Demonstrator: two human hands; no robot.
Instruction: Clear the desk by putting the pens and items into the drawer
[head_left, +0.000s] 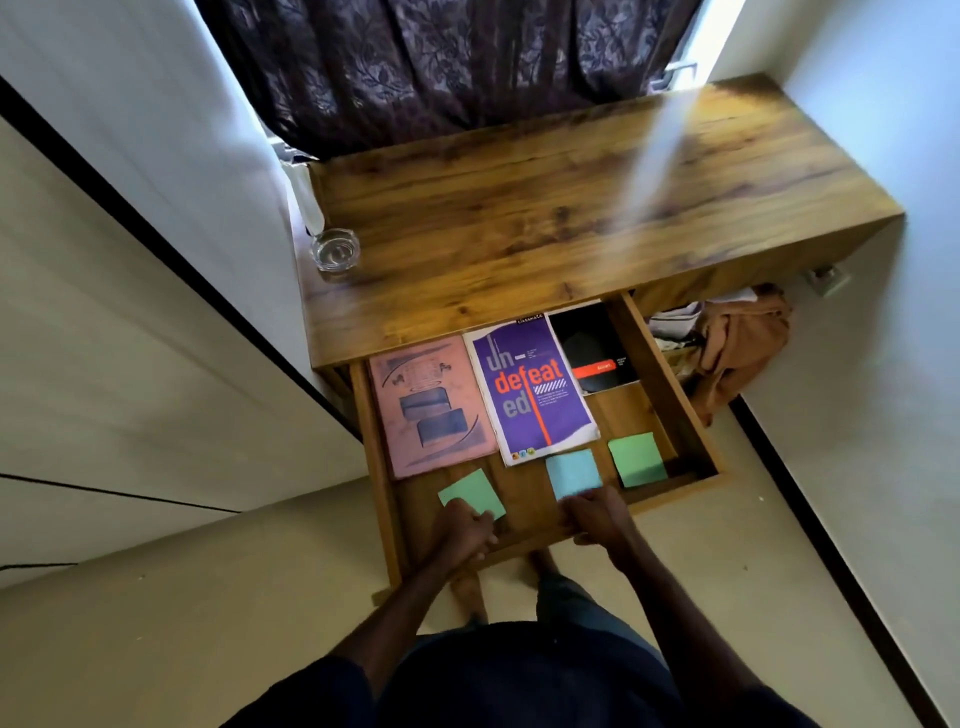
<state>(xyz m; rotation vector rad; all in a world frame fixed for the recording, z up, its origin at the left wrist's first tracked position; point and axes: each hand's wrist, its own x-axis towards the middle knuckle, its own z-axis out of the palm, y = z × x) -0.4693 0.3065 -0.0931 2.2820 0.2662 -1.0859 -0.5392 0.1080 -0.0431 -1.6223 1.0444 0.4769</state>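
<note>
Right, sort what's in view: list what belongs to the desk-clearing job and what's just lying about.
Part of the job:
open drawer
pink booklet
purple notebook
black booklet
two green sticky pads
blue sticky pad
left hand and right hand at the drawer front
desk

Lying about:
glass ashtray
brown cloth
curtain

Home room, wooden desk (571, 208), floral curtain (441, 62)

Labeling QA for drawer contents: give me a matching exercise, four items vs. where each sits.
Items:
1. pink booklet
2. purple notebook
3. black booklet
4. glass ashtray

Places:
A. drawer, back right
B. desk top, left edge
C. drawer, left side
D. drawer, middle

Pairs: 1-C, 2-D, 3-A, 4-B
</note>
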